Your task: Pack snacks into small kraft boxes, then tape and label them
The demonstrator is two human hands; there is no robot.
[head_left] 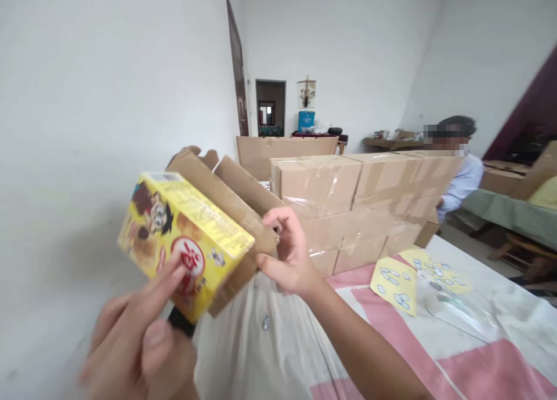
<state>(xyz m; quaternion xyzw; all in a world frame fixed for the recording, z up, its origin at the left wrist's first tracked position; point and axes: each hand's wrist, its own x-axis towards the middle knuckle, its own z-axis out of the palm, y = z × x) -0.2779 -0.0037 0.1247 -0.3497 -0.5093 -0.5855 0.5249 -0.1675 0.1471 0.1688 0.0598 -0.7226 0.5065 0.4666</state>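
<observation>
A yellow printed box (226, 237) with a cartoon figure on its front is tilted in the air against an opened brown carton (217, 197). My right hand (289, 252) grips the carton's near edge between thumb and fingers. My left hand (139, 342), blurred by motion, has its index finger stretched against the yellow box's front, with its thumb bent below. Its palm is hidden. Under the box, close to the left thumb, is something black (180, 322) that I cannot make out.
Taped brown cartons (319, 185) are stacked along the table, which has a pink and white cloth (383, 324). Yellow printed sheets (394, 284) and clear plastic (465, 316) lie at the right. Another person (461, 180) sits behind the stack. A white wall (87, 98) rises at the left.
</observation>
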